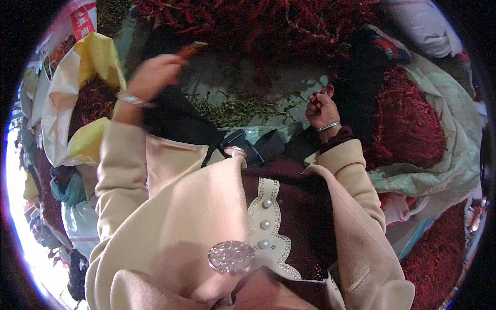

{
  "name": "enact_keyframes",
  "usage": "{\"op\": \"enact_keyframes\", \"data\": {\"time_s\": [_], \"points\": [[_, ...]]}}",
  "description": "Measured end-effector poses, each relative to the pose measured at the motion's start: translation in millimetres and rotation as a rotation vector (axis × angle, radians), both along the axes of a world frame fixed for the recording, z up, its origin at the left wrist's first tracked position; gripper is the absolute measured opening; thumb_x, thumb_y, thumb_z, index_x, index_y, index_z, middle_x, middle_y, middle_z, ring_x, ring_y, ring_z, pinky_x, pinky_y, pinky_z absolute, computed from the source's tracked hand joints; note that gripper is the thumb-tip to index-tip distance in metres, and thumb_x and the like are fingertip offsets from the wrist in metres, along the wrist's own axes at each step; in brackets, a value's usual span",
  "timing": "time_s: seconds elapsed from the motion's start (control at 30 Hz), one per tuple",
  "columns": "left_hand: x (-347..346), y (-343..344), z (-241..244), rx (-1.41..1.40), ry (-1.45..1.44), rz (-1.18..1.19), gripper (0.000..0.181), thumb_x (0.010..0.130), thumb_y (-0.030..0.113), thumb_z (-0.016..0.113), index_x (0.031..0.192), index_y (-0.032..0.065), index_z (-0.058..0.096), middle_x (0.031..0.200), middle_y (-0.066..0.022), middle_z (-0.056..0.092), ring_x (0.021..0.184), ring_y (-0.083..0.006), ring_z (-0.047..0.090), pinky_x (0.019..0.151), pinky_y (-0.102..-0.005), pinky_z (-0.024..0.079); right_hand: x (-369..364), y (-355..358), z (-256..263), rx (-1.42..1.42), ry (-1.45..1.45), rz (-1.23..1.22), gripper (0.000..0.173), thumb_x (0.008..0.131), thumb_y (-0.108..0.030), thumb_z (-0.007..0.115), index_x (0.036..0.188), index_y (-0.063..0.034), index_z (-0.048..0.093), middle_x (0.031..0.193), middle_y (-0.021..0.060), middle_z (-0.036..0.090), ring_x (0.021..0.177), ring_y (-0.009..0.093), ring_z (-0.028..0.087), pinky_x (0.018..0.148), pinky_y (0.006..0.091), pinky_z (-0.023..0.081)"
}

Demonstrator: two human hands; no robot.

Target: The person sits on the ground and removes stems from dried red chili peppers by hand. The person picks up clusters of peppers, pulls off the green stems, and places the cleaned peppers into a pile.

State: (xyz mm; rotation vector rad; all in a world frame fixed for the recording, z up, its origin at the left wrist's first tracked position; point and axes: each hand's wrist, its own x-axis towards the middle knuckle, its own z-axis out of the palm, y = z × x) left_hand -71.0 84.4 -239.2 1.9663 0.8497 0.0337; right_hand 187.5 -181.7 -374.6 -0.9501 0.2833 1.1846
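My left hand (pixel 157 75), blurred and wearing a pale bracelet, holds a slim orange-red thing (pixel 192 49) with a yellowish tip, too blurred to name. It is raised above my dark left trouser leg, near an open yellow-and-white sack (pixel 58 120) of dark red dried goods. My right hand (pixel 325 112), with a silver bangle at the wrist, pinches small red pieces (pixel 328 91) that look like dried chillies. On the floor between my legs lie scattered greenish stems (pixel 232 108). Beyond them spreads a large heap of dried red chillies (pixel 263 19).
At right an open pale green woven sack (pixel 457 131) holds packed red chillies (pixel 410 120). A stuffed white sack (pixel 422 27) lies at upper right. More red chillies (pixel 434 255) spread at lower right. A tied whitish sack (pixel 79 223) stands at left.
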Motion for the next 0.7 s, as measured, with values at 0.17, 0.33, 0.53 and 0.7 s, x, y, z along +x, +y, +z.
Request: {"op": "enact_keyframes", "data": {"time_s": [0.17,0.33,0.53,0.7], "points": [[-166.9,88.3,50.2,1.171,0.699,0.058,0.028,0.073,0.017,0.043,0.095,0.0016,0.049,0.075,-0.0063,0.053,0.067,-0.0127,0.05,0.061,-0.0236,0.039,-4.8,23.9,-8.9,-0.025,0.019,0.051,0.004,0.07,-0.006,0.044,0.073,-0.0087,0.046,0.064,0.0048,0.052,0.043,0.01,0.039,0.036,0.022,0.03],[-59.7,50.6,23.8,0.575,0.045,0.315,0.03,0.073,0.017,0.043,0.099,0.0032,0.046,0.088,-0.0125,0.052,0.076,-0.0213,0.051,0.069,-0.0291,0.039,-3.7,20.1,-11.1,-0.05,-0.042,0.039,0.005,0.07,-0.005,0.043,0.074,-0.0079,0.044,0.065,0.006,0.052,0.044,0.009,0.039,0.036,0.0222,0.031],[124.6,-49.1,-87.7,0.385,0.336,-0.575,0.034,0.073,0.022,0.042,0.103,0.0069,0.041,0.091,-0.0165,0.05,0.083,-0.0313,0.048,0.069,-0.0376,0.039,-1.9,22.7,-12.2,-0.139,-0.174,0.075,0.007,0.069,-0.005,0.044,0.076,-0.0057,0.044,0.064,0.006,0.052,0.046,0.011,0.042,0.037,0.0217,0.032],[158.4,-80.1,-129.7,0.394,0.616,-0.739,0.029,0.075,0.028,0.041,0.092,0.0052,0.043,0.079,-0.0171,0.053,0.077,-0.0325,0.049,0.063,-0.0407,0.039,-2.0,17.3,-14.7,-0.116,-0.21,0.118,0.008,0.069,-0.007,0.044,0.077,-0.0061,0.043,0.064,0.0049,0.051,0.046,0.011,0.042,0.037,0.0209,0.031]]}}
